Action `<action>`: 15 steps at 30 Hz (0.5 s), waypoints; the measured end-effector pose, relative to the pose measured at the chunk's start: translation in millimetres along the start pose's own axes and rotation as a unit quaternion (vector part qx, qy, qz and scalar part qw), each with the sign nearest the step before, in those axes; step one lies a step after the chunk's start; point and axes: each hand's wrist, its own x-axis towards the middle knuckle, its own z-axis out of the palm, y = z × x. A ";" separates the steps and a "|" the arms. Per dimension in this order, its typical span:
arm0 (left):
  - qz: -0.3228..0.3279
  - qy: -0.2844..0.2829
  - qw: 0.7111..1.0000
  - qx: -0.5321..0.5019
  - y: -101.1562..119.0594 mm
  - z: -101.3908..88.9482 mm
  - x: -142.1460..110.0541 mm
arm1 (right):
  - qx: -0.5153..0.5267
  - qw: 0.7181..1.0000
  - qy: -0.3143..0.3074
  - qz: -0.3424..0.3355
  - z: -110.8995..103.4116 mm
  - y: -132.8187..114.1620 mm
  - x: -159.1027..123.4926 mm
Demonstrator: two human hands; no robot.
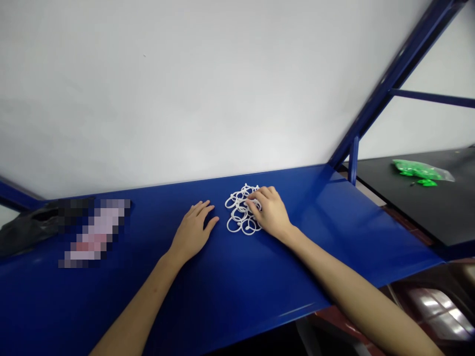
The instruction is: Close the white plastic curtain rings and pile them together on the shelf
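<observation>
A pile of several white plastic rings [239, 211] lies on the blue shelf [230, 291], near the back wall. My right hand [270, 212] rests on the right side of the pile, fingers curled onto the rings and pinching at one. My left hand [193, 230] lies flat on the shelf just left of the pile, fingers stretched out, holding nothing and not touching the rings.
A black bag [25, 228] and a blurred pink and black object [94, 232] sit at the left of the shelf. A blue upright post [393, 79] rises at the right. Beyond it, a black surface [419, 207] carries a bag of green parts [421, 170].
</observation>
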 end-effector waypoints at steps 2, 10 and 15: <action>-0.004 -0.005 1.000 -0.002 0.6 -0.8 -0.3 | -0.012 0.999 0.022 0.026 -5.8 12.2 2.6; -0.008 -0.011 1.000 -0.008 2.4 -1.7 -0.2 | -0.009 0.993 0.047 0.105 -17.1 42.0 10.2; -0.005 -0.012 1.000 -0.003 3.1 -1.9 -0.1 | -0.010 0.998 -0.031 0.055 -15.6 32.8 7.5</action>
